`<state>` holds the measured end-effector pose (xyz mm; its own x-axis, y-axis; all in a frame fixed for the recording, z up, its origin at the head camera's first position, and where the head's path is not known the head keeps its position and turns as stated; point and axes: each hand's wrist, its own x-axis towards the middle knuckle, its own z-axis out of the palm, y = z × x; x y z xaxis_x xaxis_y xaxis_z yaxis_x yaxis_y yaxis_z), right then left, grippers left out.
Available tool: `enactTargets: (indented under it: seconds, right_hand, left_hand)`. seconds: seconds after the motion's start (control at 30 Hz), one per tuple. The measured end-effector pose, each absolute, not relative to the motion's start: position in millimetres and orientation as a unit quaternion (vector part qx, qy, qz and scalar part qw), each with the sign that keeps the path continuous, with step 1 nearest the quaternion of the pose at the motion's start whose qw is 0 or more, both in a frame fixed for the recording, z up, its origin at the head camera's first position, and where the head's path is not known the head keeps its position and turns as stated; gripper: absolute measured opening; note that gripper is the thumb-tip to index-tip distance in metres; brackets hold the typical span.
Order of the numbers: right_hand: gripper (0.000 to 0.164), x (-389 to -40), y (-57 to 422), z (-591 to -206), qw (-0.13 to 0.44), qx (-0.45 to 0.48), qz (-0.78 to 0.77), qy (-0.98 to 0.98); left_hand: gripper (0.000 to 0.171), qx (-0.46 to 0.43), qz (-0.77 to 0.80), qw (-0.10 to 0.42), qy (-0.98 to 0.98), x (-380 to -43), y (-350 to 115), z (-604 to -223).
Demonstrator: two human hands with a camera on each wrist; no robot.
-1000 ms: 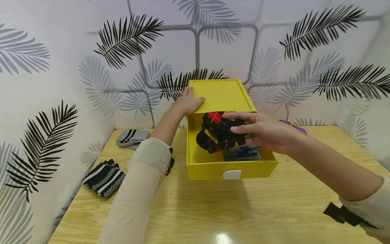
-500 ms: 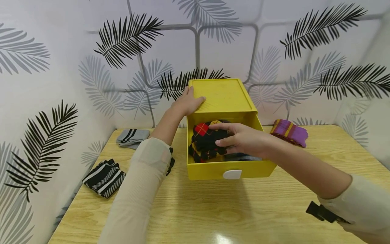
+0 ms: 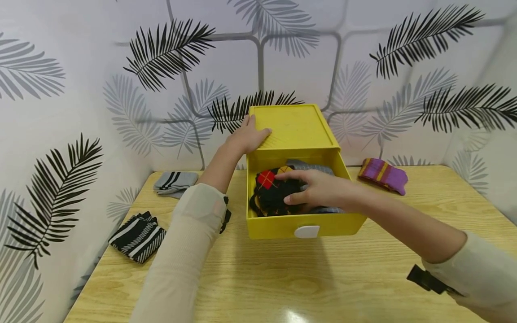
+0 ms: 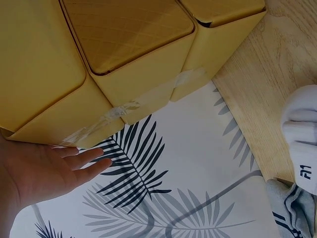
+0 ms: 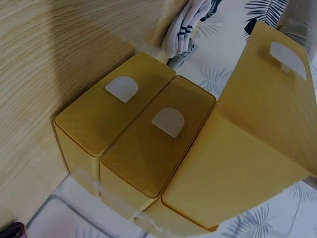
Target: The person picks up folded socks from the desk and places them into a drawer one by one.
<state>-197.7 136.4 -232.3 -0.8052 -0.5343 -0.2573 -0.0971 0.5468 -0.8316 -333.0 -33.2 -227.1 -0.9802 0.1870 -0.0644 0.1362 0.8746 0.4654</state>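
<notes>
Inside the pulled-out top drawer of a yellow drawer unit lies a folded pair of black argyle socks with red and yellow diamonds. My right hand holds it, forefinger and thumb showing on top; the other fingers are mostly hidden. Grey socks lie behind and under that hand in the drawer. My left hand rests on the unit's top left edge. In the left wrist view, the fingers of the left hand extend straight along the unit's side.
Purple and yellow striped socks lie right of the unit on the wooden table. To the left are grey socks with black stripes and black-and-white socks. Two shut drawers sit below the pulled-out one in the right wrist view.
My right hand has lowered the argyle socks into the drawer, moving left and down. More of the grey socks now shows behind it. The left hand stays in place.
</notes>
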Motion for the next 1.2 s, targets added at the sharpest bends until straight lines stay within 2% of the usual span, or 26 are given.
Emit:
enactTargets:
  seconds: [0.23, 0.37, 0.47, 0.53, 0.6, 0.7, 0.9, 1.03, 1.2]
  right_hand:
    - [0.059, -191.2, 158.7, -218.2, 0.289, -0.189, -0.502, 0.793]
    - [0.057, -179.5, 174.6, -206.5, 0.265, -0.196, -0.507, 0.796]
    - [0.05, -165.1, 184.0, -198.4, 0.239, -0.207, -0.516, 0.796]
    - [0.045, -154.6, 187.8, -196.1, 0.243, -0.228, -0.54, 0.773]
    - [0.039, -144.2, 188.7, -199.1, 0.268, -0.252, -0.577, 0.73]
    - [0.033, -130.4, 184.5, -215.3, 0.336, -0.267, -0.638, 0.639]
    - [0.03, -113.4, 167.1, -263.0, 0.423, -0.216, -0.696, 0.54]
    - [0.035, -113.8, 161.5, -282.4, 0.442, -0.156, -0.71, 0.526]
    - [0.052, -123.5, 159.3, -297.7, 0.468, -0.099, -0.715, 0.51]
  left_hand:
    - [0.072, 0.086, 0.239, 0.058, 0.965, -334.9, -33.9, -228.4]
    - [0.072, 0.088, 0.24, 0.057, 0.965, -334.7, -34.3, -228.8]
    - [0.071, 0.09, 0.241, 0.061, 0.964, -333.7, -34.7, -228.3]
    - [0.071, 0.091, 0.242, 0.063, 0.964, -332.9, -34.9, -227.8]
    - [0.071, 0.09, 0.243, 0.063, 0.964, -332.4, -34.8, -227.6]
    - [0.071, 0.089, 0.246, 0.062, 0.963, -331.8, -34.1, -227.5]
    - [0.071, 0.088, 0.247, 0.063, 0.963, -332.2, -34.8, -227.9]
    - [0.071, 0.087, 0.251, 0.057, 0.962, -332.0, -34.9, -228.1]
    - [0.071, 0.089, 0.251, 0.06, 0.962, -332.5, -34.8, -227.5]
